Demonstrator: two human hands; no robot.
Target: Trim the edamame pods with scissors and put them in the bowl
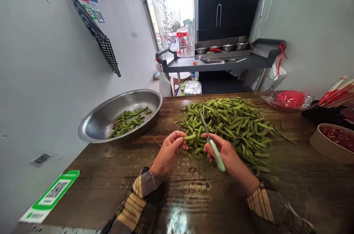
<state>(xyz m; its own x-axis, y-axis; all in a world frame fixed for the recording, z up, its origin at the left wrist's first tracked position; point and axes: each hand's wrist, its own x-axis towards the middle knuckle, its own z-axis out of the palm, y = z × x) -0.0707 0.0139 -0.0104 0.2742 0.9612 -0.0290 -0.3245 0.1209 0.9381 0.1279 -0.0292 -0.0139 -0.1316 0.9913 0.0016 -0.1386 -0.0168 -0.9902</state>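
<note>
My left hand (169, 152) pinches a green edamame pod (190, 137) between thumb and fingertips, its free end pointing right. Closed round a pair of scissors (217, 154) with pale green handles is my right hand (225, 152); the dark blades point up and away over the pods. Just beyond both hands spreads a large pile of edamame pods (235, 123) on the wooden table (116, 189). To the left of the pile stands a wide steel basin (95, 125), tilted in view, with a smaller heap of pods (127, 122) on its bottom.
On the right are a paper bowl (326, 143) of dark red pieces, a red bundle in clear plastic (290, 99) and red-wrapped sticks (336, 92). A green QR-code card (52, 195) lies at the left edge. Behind the table stands a grey cart (182, 65) with metal bowls.
</note>
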